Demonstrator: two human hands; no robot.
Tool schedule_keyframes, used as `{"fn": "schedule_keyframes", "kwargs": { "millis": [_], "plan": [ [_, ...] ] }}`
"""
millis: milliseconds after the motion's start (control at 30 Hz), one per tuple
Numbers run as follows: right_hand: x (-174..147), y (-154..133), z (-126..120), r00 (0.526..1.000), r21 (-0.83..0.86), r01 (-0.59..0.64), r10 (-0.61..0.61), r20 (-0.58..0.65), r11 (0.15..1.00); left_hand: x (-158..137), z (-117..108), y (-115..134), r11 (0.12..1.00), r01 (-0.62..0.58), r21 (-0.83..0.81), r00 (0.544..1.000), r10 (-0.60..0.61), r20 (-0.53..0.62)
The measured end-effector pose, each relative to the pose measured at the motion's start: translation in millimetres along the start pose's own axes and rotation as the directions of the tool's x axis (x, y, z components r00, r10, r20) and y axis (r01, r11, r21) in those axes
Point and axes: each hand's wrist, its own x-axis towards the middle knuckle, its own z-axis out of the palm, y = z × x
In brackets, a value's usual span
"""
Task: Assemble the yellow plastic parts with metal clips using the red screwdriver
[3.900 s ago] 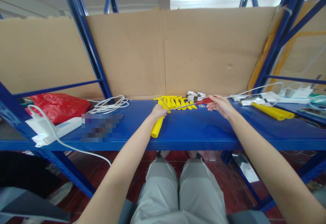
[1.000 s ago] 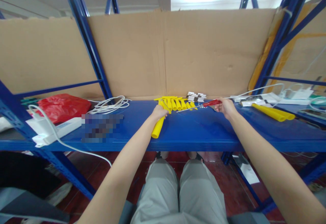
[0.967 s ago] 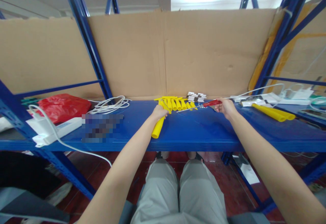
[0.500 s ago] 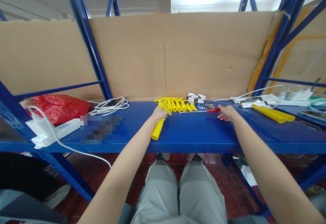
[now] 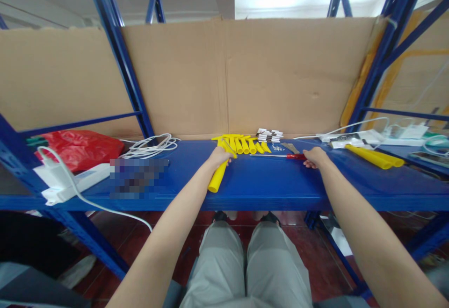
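My left hand (image 5: 219,155) is wrapped round a yellow plastic tool with a round tube handle (image 5: 217,178), its open end slanting toward the shelf's front edge. A wider yellow head with a thin metallic-looking strip shows beyond the fingers. At the right, my right hand (image 5: 313,157) is closed on the red handle of a screwdriver (image 5: 294,156), whose long shaft points left just above the blue surface. Behind the hands lies a row of similar yellow tubular pieces (image 5: 239,144). Small metal bits (image 5: 278,147) and a flat greyish piece (image 5: 289,147) lie just past the screwdriver.
A stack of small white-and-dark boxes (image 5: 269,135) sits by the cardboard wall (image 5: 224,74). Two yellow tubes (image 5: 372,156) lie right. On the left are a red plastic bag (image 5: 84,149), coiled white cable (image 5: 154,145) and a white power strip (image 5: 80,182).
My right hand has drawn the screwdriver slightly to the right. More of the flat greyish piece shows now. My left hand has stayed in place with the yellow tool.
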Motion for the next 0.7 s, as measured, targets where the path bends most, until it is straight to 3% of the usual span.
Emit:
{"fn": "schedule_keyframes", "kwargs": {
  "millis": [300, 567, 700],
  "plan": [
    [-3.5, -4.4, -2.3, 1.0, -0.016, 0.002, -0.002, 0.009, 1.0, -6.5, -1.9, 6.9, 1.0, -0.003, -0.016, 0.995, 0.004, 0.103],
    [-6.8, -4.2, -2.7, 0.996, 0.022, 0.084, -0.084, -0.018, 0.996, -0.9, -4.8, 1.1, 0.977, -0.172, -0.127, 0.963, 0.194, 0.189],
    [-7.0, -3.1, -3.9, 0.991, -0.026, 0.124, -0.125, -0.036, 0.992, 9.8, -5.8, -2.8, 0.942, -0.335, 0.025, 0.931, 0.327, 0.162]
  ]
}}
